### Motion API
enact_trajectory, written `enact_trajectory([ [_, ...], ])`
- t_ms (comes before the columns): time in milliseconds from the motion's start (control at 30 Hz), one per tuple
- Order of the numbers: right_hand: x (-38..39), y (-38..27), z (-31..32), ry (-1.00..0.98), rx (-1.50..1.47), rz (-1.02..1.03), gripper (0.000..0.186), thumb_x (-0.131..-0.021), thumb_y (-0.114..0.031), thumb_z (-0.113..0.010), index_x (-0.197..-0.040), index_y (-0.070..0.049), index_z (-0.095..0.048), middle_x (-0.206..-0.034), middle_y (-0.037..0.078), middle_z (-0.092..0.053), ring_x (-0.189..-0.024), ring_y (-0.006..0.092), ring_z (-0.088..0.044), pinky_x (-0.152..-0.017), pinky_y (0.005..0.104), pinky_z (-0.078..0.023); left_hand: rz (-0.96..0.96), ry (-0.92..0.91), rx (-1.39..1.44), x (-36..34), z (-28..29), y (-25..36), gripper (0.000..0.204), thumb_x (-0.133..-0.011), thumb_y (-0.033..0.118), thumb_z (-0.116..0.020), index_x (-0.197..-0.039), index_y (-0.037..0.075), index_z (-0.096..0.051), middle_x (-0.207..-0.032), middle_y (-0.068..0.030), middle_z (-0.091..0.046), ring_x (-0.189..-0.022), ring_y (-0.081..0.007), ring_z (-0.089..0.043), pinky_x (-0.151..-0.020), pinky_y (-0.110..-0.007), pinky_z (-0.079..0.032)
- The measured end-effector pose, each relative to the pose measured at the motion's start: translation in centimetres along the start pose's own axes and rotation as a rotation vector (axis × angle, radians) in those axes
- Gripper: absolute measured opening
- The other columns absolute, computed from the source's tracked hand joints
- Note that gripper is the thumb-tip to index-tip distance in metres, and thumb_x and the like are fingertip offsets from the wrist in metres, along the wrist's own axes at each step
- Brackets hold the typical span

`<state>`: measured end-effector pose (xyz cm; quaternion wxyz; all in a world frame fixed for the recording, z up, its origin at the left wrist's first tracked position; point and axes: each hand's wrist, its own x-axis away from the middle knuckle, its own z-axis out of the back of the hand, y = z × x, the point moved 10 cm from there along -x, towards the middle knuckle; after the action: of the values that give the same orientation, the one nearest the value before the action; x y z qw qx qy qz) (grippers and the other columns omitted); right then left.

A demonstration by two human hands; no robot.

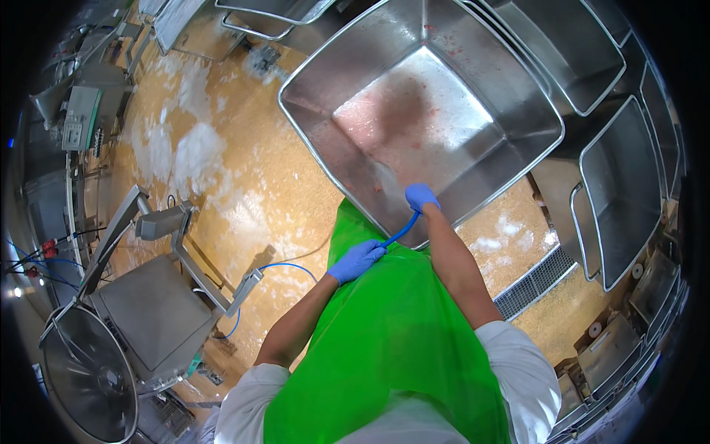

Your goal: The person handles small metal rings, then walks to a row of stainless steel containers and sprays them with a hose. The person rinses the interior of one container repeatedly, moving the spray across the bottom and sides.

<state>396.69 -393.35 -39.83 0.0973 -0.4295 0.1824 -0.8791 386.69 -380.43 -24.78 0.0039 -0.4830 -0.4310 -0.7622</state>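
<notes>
From the head camera, looking down: a person in a green apron [392,348] stands at a big steel tub [421,118]. The tub is tipped toward them, with pink bits and wet shine on its bottom.

The right hand [420,197], in a blue glove, is curled tight around the top end of a blue hose [401,231], right at the near rim of the tub. What sits at the tip of the hose is hidden by the glove. The left hand [357,260], also gloved in blue, is wrapped around the same hose lower down, just in front of the apron. More blue hose [285,266] lies on the floor by a grey machine [151,311].

What could go wrong: the yellow floor [244,170] is wet with white foam [196,152], so a foot could slip. The hose on the floor could catch a foot too. Water could bounce off the tub wall and splash back.

Counting: two gloved hands, one hose held, one tub being worked on, at least three more steel tubs [625,192] on the right, one floor drain grate [534,281], one round steel bowl [89,377].
</notes>
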Motion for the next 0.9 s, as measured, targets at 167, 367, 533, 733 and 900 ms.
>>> enact_trajectory([
  [167,-2.1,1.4,-1.4,0.163,-0.034,0.028,0.026,-0.078,-0.014,-0.043,-0.080,0.001,-0.065,-0.079,0.021,-0.063,-0.072,0.0335,-0.063,-0.064,0.0409,-0.050,-0.055,0.016,-0.146,-0.2,0.7,2.2,0.032,-0.087,0.030,-0.048,-0.094,0.001,-0.060,-0.085,-0.0205,-0.058,-0.079,-0.0332,-0.056,-0.071,-0.039,-0.042],
  [367,1.0,-2.7,3.8,0.019,-0.139,0.044,0.027,-0.078,-0.013,-0.042,-0.078,0.001,-0.065,-0.076,0.020,-0.063,-0.069,0.0312,-0.063,-0.062,0.0390,-0.050,-0.165,0.098,-0.195,0.0,1.2,2.6,0.033,-0.088,0.031,-0.046,-0.086,0.000,-0.058,-0.079,-0.0219,-0.056,-0.074,-0.0365,-0.054,-0.067,-0.044,-0.040],
  [533,-0.5,0.2,1.5,0.098,-0.306,-0.126,0.025,-0.076,-0.012,-0.044,-0.077,0.001,-0.066,-0.077,0.019,-0.064,-0.071,0.0296,-0.064,-0.065,0.0389,-0.049,-0.157,0.134,-0.291,-0.1,0.7,3.5,0.037,-0.090,0.034,-0.042,-0.080,0.000,-0.054,-0.077,-0.0234,-0.055,-0.073,-0.0403,-0.052,-0.066,-0.046,-0.039],
  [733,0.1,-0.5,2.0,0.079,-0.252,-0.140,0.028,-0.078,-0.012,-0.041,-0.079,0.000,-0.066,-0.080,0.020,-0.064,-0.072,0.0330,-0.063,-0.067,0.0422,-0.049,-0.126,0.125,-0.291,-0.5,0.2,1.4,0.039,-0.092,0.038,-0.037,-0.084,0.001,-0.050,-0.079,-0.0243,-0.054,-0.076,-0.0419,-0.052,-0.067,-0.048,-0.039],
  [900,-1.1,-0.9,2.0,0.103,-0.211,-0.105,0.027,-0.078,-0.011,-0.041,-0.079,0.000,-0.066,-0.081,0.020,-0.064,-0.072,0.0318,-0.064,-0.067,0.0418,-0.049,-0.100,0.111,-0.264,0.2,0.4,2.1,0.040,-0.092,0.039,-0.036,-0.086,0.002,-0.049,-0.080,-0.0239,-0.054,-0.078,-0.0418,-0.052,-0.068,-0.047,-0.039],
])
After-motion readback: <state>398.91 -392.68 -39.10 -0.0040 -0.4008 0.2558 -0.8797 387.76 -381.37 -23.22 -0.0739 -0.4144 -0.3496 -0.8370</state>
